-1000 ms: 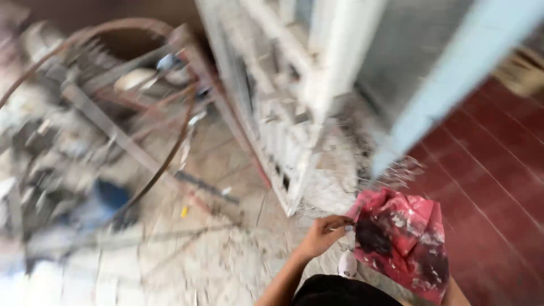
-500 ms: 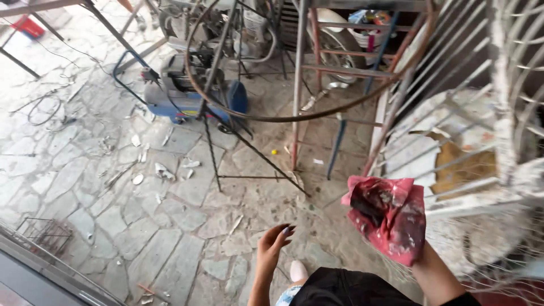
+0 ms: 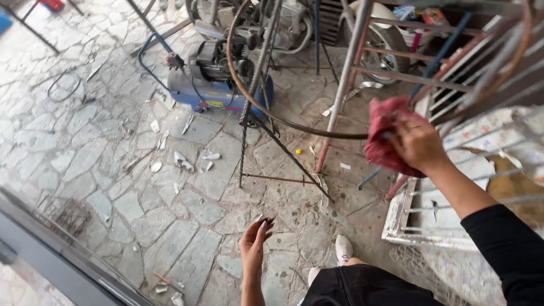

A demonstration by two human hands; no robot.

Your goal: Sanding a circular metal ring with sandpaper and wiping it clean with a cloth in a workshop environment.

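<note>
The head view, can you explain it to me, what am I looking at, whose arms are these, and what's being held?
This is one picture from a camera worn on a person's head, looking down, so the arms are that person's own. The right hand grips a crumpled red cloth, pressed against a curved metal hoop beside a white metal grille. The left hand hangs empty over the stone-paved floor, fingers loosely bent. On that floor stand a blue air compressor and a rusty bar frame, with small scraps scattered around. The person's white shoe shows at the bottom.
</note>
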